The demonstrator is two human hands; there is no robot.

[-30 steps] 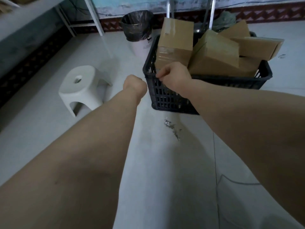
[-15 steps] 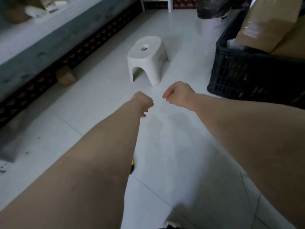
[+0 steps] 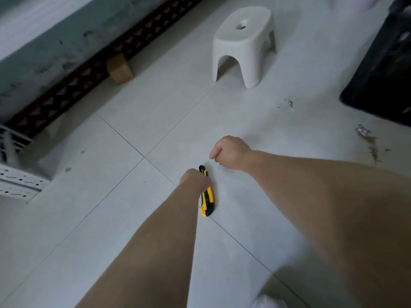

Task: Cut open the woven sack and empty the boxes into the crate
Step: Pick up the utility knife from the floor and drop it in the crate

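Observation:
A yellow and black utility knife [image 3: 207,200] lies on the pale tiled floor at the centre. My left hand [image 3: 194,179] is down on its front half with the fingers curled over it, so only the black tip and the rear of the handle show. My right hand [image 3: 230,152] hovers just to the right and beyond, curled into a loose fist with nothing in it. A corner of the black plastic crate [image 3: 382,81] shows at the right edge. No woven sack or boxes from the crate are in view.
A white plastic stool [image 3: 242,43] stands on the floor ahead. A small brown block [image 3: 119,68] rests against the dark patterned skirting of the left wall. White perforated metal shelving [image 3: 15,181] juts in at the left edge. Grey smudges [image 3: 367,138] mark the floor near the crate.
My view has swung left and down, away from the crate of boxes. My right hand left the crate rim. My left hand dropped onto the knife on the floor.

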